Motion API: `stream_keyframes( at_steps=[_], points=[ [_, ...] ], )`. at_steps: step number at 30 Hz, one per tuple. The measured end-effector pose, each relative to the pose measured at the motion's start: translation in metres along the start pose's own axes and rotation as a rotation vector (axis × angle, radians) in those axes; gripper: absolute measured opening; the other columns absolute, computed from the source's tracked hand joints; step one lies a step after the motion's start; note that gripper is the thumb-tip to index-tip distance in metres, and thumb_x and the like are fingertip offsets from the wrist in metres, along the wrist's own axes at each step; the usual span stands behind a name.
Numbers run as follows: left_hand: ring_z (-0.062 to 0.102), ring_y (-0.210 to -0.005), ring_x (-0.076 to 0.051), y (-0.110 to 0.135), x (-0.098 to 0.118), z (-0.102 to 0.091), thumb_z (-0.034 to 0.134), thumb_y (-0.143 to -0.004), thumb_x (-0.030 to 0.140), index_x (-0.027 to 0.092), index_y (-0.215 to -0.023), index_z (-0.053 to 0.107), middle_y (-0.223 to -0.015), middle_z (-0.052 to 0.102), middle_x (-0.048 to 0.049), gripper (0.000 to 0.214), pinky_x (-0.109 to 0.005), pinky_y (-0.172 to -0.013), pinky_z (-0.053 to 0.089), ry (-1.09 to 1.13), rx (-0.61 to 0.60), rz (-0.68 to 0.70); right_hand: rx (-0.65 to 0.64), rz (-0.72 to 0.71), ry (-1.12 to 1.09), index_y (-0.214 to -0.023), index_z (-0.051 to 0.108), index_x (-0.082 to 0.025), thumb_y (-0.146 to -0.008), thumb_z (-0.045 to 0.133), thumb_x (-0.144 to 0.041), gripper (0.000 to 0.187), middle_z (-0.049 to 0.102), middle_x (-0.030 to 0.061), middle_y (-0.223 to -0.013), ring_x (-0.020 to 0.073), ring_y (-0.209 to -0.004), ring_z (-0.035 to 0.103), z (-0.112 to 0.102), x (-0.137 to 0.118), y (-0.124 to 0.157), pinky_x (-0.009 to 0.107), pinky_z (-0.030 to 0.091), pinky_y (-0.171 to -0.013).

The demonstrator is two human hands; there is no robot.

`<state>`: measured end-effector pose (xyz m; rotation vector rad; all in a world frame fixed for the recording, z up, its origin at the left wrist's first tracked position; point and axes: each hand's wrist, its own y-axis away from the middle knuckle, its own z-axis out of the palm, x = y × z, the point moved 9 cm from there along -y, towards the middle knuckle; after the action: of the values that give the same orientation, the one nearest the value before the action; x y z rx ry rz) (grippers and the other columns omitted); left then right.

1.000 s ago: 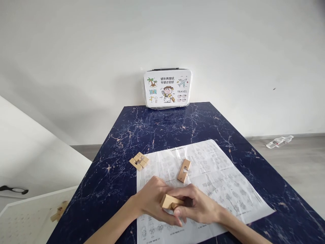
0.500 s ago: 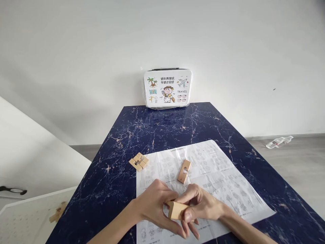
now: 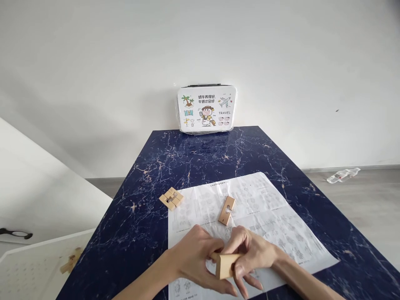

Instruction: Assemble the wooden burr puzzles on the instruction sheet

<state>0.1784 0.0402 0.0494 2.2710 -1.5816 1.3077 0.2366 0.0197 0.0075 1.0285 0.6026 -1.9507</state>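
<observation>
Between my hands, low over the paper sheet (image 3: 275, 216), is a pale wooden puzzle block (image 3: 225, 266) with a slanted edge. My right hand (image 3: 254, 254) pinches its right side between thumb and fingers. At its left end, my left hand (image 3: 196, 256) curls around it, with a small bit of wood showing by the index finger. The fingers hide much of the block, so I cannot tell if it is one piece or several joined. Just beyond my hands, a notched wooden piece (image 3: 223, 217) lies on the sheet.
A flat cluster of wooden pieces (image 3: 171, 198) sits at the sheet's left corner on the blue marbled table (image 3: 200, 160). A white printed case (image 3: 206, 109) stands against the wall. More wooden pieces (image 3: 70, 261) lie on a white surface at lower left; a clear plastic item (image 3: 343, 175) is on the floor.
Both hands and the wooden block have shifted slightly right and down. The block's end face has turned a little. The pieces lying on the table have stayed put.
</observation>
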Motion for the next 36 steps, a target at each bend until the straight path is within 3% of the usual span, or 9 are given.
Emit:
stream_keyframes(
  at_steps=[6,8,9,11,15,20,23,29,36],
  points=[
    [0.026,-0.037,-0.006,-0.002,-0.011,-0.014,0.061,-0.085,0.085,0.022,-0.059,0.042,-0.044,0.032,0.0092,0.071,-0.026,-0.042,0.021,0.028,0.034,-0.081,-0.167,-0.108,-0.005,-0.087,0.072,-0.015,-0.08,0.083,-0.071,0.057,0.07,0.0026,-0.058,0.016,-0.037,0.066,0.001,-0.008,0.018,0.019,0.043,-0.031],
    [0.025,-0.039,-0.006,-0.002,-0.017,-0.024,0.055,-0.094,0.079,0.022,-0.065,0.043,-0.048,0.029,0.0101,0.066,-0.024,-0.044,0.023,0.056,0.079,-0.118,0.12,-0.255,0.137,-0.085,0.069,-0.018,-0.095,0.068,-0.069,0.052,0.062,-0.0037,-0.051,0.008,-0.029,0.048,-0.024,-0.031,0.023,0.018,0.035,-0.031],
    [0.026,-0.04,-0.007,-0.002,-0.02,-0.027,0.051,-0.101,0.072,0.022,-0.07,0.045,-0.05,0.029,0.0104,0.059,-0.024,-0.045,0.025,0.074,0.095,-0.151,0.379,-0.322,0.24,-0.09,0.068,-0.019,-0.1,0.064,-0.065,0.047,0.053,-0.0079,-0.049,0.0057,-0.03,0.037,-0.045,-0.045,0.031,0.018,0.03,-0.033],
    [0.028,-0.042,-0.008,-0.001,-0.026,-0.032,0.042,-0.11,0.055,0.022,-0.089,0.051,-0.055,0.03,0.0109,0.04,-0.024,-0.045,0.026,0.093,0.118,-0.239,0.748,-0.31,0.479,-0.094,0.066,-0.019,-0.107,0.057,-0.058,0.042,0.043,-0.0091,-0.053,0.0072,-0.04,0.031,-0.07,-0.063,0.047,0.02,0.029,-0.041],
    [0.039,-0.046,-0.012,0.005,-0.04,-0.036,0.034,-0.116,0.04,0.022,-0.115,0.051,-0.061,0.041,0.0095,0.025,-0.027,-0.047,0.029,0.0,0.143,-0.422,1.034,-0.237,0.87,-0.083,0.062,-0.021,-0.109,0.046,-0.062,0.051,0.043,-0.0046,-0.06,0.0117,-0.05,0.033,-0.087,-0.079,0.061,0.027,0.027,-0.048],
    [0.056,-0.079,-0.02,0.007,-0.048,-0.046,0.029,-0.117,0.036,0.023,-0.088,0.047,-0.084,0.055,-0.0013,0.037,-0.037,-0.074,0.05,-0.211,0.225,-0.44,0.915,-0.131,1.256,-0.059,0.049,-0.022,-0.108,0.05,-0.059,0.061,0.048,-0.0009,-0.056,0.0139,-0.051,0.04,-0.09,-0.074,0.057,0.03,0.029,-0.052],
    [0.056,-0.102,-0.025,0.007,-0.051,-0.045,0.032,-0.116,0.03,0.022,-0.094,0.053,-0.104,0.06,-0.0065,0.032,-0.046,-0.094,0.052,-0.296,0.222,-0.405,0.808,-0.065,1.374,-0.07,0.061,-0.024,-0.105,0.058,-0.056,0.048,0.057,-0.0003,-0.06,0.0147,-0.052,0.045,-0.087,-0.069,0.054,0.03,0.033,-0.051],
    [0.056,-0.117,-0.028,0.011,-0.052,-0.044,0.039,-0.113,0.022,0.023,-0.132,0.053,-0.125,0.058,-0.0102,0.024,-0.05,-0.103,0.052,-0.359,0.244,-0.37,0.97,-0.089,1.502,-0.109,0.064,-0.024,-0.108,0.055,-0.051,0.028,0.071,0.0074,-0.106,0.0147,-0.057,0.059,-0.087,-0.075,0.058,0.032,0.043,-0.053],
    [0.063,-0.113,-0.025,0.011,-0.053,-0.05,0.035,-0.114,0.023,0.025,-0.136,0.049,-0.123,0.061,-0.0089,0.026,-0.046,-0.099,0.057,-0.311,0.292,-0.396,1.149,-0.066,1.613,-0.126,0.063,-0.024,-0.113,0.043,-0.045,0.031,0.067,0.011,-0.126,0.0151,-0.054,0.062,-0.095,-0.077,0.067,0.035,0.045,-0.049]
  ],
)
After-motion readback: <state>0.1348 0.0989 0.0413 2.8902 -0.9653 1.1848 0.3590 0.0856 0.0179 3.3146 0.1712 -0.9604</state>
